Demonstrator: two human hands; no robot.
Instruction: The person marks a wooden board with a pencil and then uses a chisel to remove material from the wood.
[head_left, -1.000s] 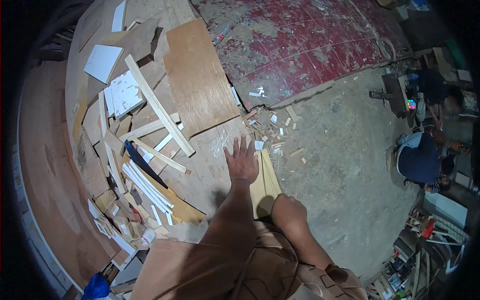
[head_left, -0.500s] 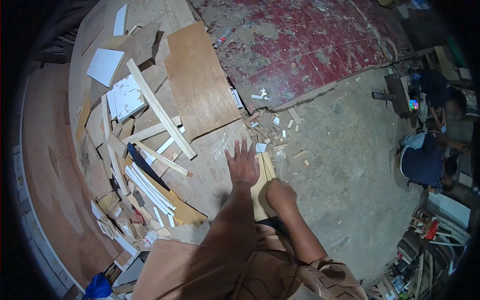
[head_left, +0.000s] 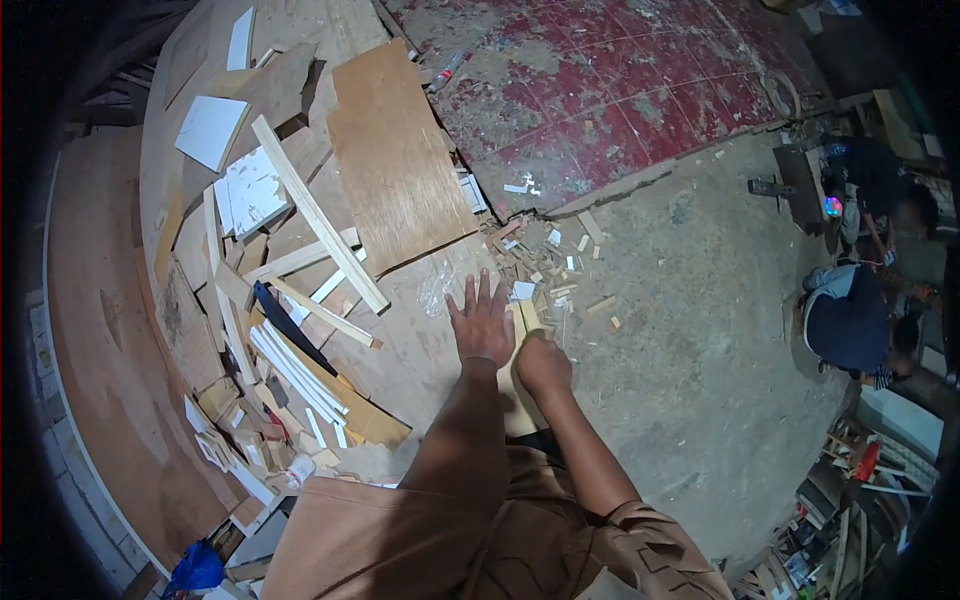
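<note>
My left hand (head_left: 482, 328) lies flat, fingers spread and palm down, at the left edge of a pale wooden board (head_left: 528, 312) in front of me. My right hand (head_left: 544, 364) is a closed fist low over the board's right side. Whatever the fist grips is hidden. Most of the board is covered by my hands and arms. A small white offcut (head_left: 522, 290) lies by the board's far end.
A plywood sheet (head_left: 395, 160), a long wooden strip (head_left: 320, 215) and a blue-black handsaw (head_left: 295, 335) lie to the left. White strips (head_left: 300, 375) are beside the saw. Scattered scraps (head_left: 560, 275) lie ahead. Another person (head_left: 848, 315) crouches at the right.
My right hand has shifted forward and left, closer to my left hand. The left hand stays spread in nearly the same place.
</note>
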